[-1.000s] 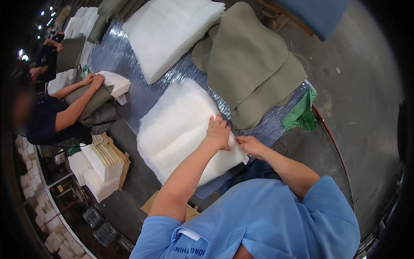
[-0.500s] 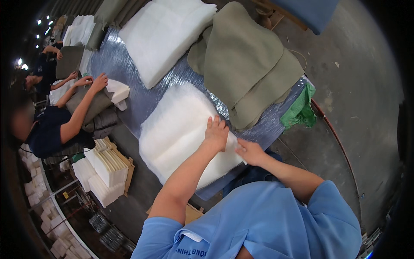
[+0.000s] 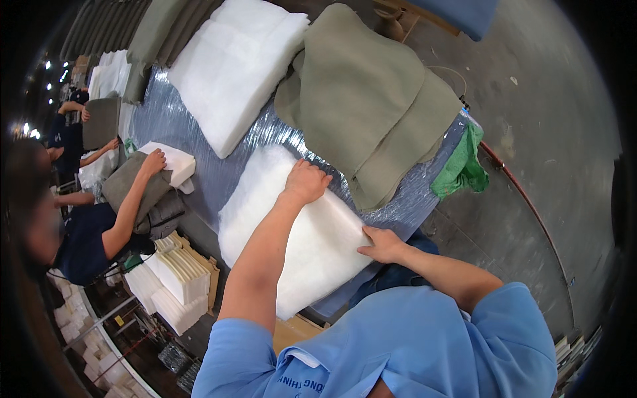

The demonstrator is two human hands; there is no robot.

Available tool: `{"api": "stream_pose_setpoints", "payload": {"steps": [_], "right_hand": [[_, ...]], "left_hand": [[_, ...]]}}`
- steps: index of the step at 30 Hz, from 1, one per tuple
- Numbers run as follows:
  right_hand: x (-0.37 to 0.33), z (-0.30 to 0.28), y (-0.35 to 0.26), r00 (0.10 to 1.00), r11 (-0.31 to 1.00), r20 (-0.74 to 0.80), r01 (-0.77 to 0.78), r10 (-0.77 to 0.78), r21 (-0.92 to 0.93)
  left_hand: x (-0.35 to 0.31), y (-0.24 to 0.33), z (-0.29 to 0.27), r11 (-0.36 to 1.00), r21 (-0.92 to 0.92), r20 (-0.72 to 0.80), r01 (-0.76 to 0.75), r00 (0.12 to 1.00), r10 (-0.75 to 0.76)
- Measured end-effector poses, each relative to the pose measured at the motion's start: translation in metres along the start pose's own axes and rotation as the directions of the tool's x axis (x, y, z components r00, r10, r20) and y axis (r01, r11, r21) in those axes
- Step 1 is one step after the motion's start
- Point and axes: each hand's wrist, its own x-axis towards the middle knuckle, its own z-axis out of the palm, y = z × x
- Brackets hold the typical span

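Note:
In front of me lies a thick white wadding-covered cushion [image 3: 282,255], flat on the plastic-covered table, with a fluffy far-left edge. My left hand [image 3: 306,182] is closed over its far edge, fingers curled down past the rim and partly hidden. At the right corner of the cushion, my right hand [image 3: 383,245] holds the edge, with the thumb and fingers around it. Just beyond lie olive-green fabric pieces [image 3: 361,93], layered loosely and apart from both hands. A stack of white wadding [image 3: 235,66] sits farther off to the left of the fabric.
Blue-grey plastic sheeting [image 3: 162,109] covers the table. A green cloth or bag [image 3: 462,166] hangs at its right corner; a reddish hose [image 3: 514,186] runs along the floor. At left, a co-worker in a dark shirt [image 3: 89,245] handles a grey-green cushion, near stacked foam blocks [image 3: 169,275].
My left hand has slid farther along the cushion's edge, away from my right hand, and its fingers have curled over. My right hand has settled on the corner. The view has shifted slightly.

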Motion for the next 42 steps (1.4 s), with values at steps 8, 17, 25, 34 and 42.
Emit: {"api": "stream_pose_setpoints", "payload": {"steps": [8, 17, 25, 34, 42], "right_hand": [[0.033, -0.022, -0.039, 0.908, 0.974, -0.368, 0.226, -0.203, 0.021], [0.039, -0.019, -0.037, 0.984, 0.994, -0.154, 0.086, -0.094, -0.062], [0.038, 0.022, -0.044, 0.940, 0.985, -0.324, 0.054, -0.107, -0.166], [0.067, 0.082, -0.054, 0.797, 0.952, -0.603, -0.148, -0.045, -0.267], [0.083, 0.096, -0.057, 0.635, 0.910, -0.761, -0.229, -0.130, -0.347]], "left_hand": [[0.010, -0.006, 0.002, 0.994, -0.109, -0.068, -0.014, 0.998, 0.007], [-0.042, 0.035, -0.004, 0.892, -0.405, -0.648, -0.202, 0.752, -0.123], [-0.229, 0.072, 0.136, 0.365, -0.904, -0.341, 0.220, 0.141, -0.929], [-0.362, -0.017, 0.247, -0.554, -0.823, 0.512, 0.127, -0.256, -0.820], [-0.333, -0.061, 0.276, -0.367, -0.899, 0.361, 0.239, -0.072, -0.930]]}}
